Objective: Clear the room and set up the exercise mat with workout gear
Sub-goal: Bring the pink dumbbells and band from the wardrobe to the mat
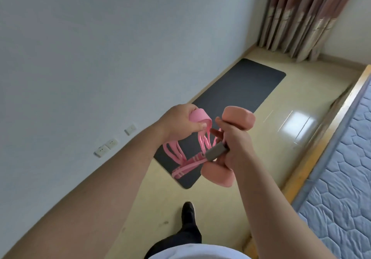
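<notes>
Already done: the mat (236,98) lies unrolled and flat on the floor (301,102), its long edge close to the wall (120,47). No gear lies on it yet.
Gear: a pink dumbbell (237,118) and a set of pink bands (192,162) are both up in your hands, over the mat's near end, and not yet set down.
Left hand: your left hand (180,122) is curled round the bands' pink handle (198,116), with the thumb across it.
Right hand: your right hand (234,146) is wrapped round the dumbbell's bar, and the bands' grey handle (216,152) is caught under the same fingers. One head of the dumbbell sticks out above the fist, the other below.
Bands: the loops hang slack between your two hands, a little tangled.
Where you stand: one shoe (188,210) is just short of the mat's near corner, so you look close enough to put things down.
Room: a bed (341,178) stands to your right, a curtain (305,17) hangs in the far corner, and sockets (106,147) sit low on the wall.
Left to do: as I judge it, the clearing looks finished in the part you face and the mat is set. Only the placing remains — free the bands from the dumbbell hand, then lay each piece on the mat.
How far along: late, by my reading — though what lies behind you I can't tell.
</notes>
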Demonstrator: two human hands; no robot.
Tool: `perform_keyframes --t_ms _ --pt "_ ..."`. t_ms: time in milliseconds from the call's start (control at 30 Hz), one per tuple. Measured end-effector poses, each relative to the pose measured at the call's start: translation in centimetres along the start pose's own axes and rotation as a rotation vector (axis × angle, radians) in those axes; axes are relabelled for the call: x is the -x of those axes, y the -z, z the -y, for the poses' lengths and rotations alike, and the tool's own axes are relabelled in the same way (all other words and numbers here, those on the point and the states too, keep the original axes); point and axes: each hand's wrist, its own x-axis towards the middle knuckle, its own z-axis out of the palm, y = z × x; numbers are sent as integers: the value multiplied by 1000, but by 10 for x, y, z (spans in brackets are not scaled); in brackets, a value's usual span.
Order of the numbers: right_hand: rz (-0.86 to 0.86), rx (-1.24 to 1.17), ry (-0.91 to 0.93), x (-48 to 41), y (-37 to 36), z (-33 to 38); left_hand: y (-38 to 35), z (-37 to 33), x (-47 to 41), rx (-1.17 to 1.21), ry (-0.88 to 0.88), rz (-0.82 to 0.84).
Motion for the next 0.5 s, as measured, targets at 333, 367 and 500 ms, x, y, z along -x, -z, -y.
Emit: perform_keyframes --t_ms 333,367,500 --pt "-213 -166 53 -105 -31 118 22 -2 -190 192 14 412" --pt "-237 -174 51 -117 -26 128 18 -9 -209 200 14 435" --pt "-270 -238 42 -167 0 175 -10 -44 -280 191 -16 507"
